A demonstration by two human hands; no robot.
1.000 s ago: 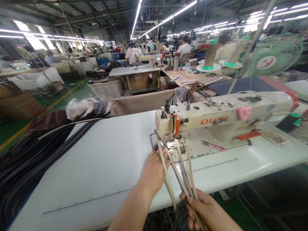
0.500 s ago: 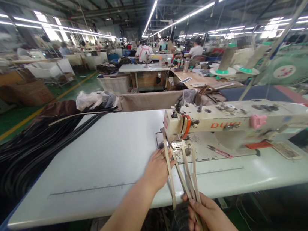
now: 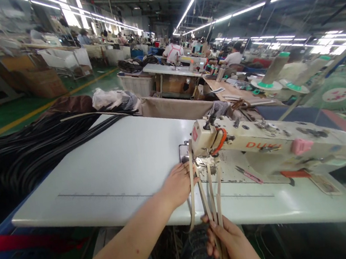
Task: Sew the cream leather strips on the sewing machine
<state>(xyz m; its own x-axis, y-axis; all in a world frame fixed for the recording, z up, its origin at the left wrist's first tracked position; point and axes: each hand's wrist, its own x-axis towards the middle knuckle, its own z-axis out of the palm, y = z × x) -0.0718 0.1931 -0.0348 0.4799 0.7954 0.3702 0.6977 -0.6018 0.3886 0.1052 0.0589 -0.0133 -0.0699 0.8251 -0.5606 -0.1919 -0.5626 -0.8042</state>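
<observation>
Several narrow beige straps [image 3: 212, 198] run from the sewing machine [image 3: 245, 143] toward the table's front edge. My right hand [image 3: 227, 239] is closed around their lower lengths, just off that edge. Close to the needle area, my left hand [image 3: 178, 184] lies on the table with its fingers bent over a strap at the presser foot; the thumb and fingertips pinch it, partly hidden by straps. One beige strap [image 3: 192, 190] hangs in a loop past the left fingertips. Pink-handled thread snips [image 3: 251, 175] rest on the machine bed.
The white table [image 3: 101, 168] carries a printed ruler scale. A heap of black straps [image 3: 35, 151] covers its left side. A fabric-lined bin [image 3: 176, 105] stands behind it. At right are thread cones [image 3: 275, 69] and a fan [image 3: 335, 93]. Other people sit at machines farther back.
The camera view has tilted and shifted, so the scene sits differently in the picture. Both hands keep nearly the same places at the machine, still on the straps.
</observation>
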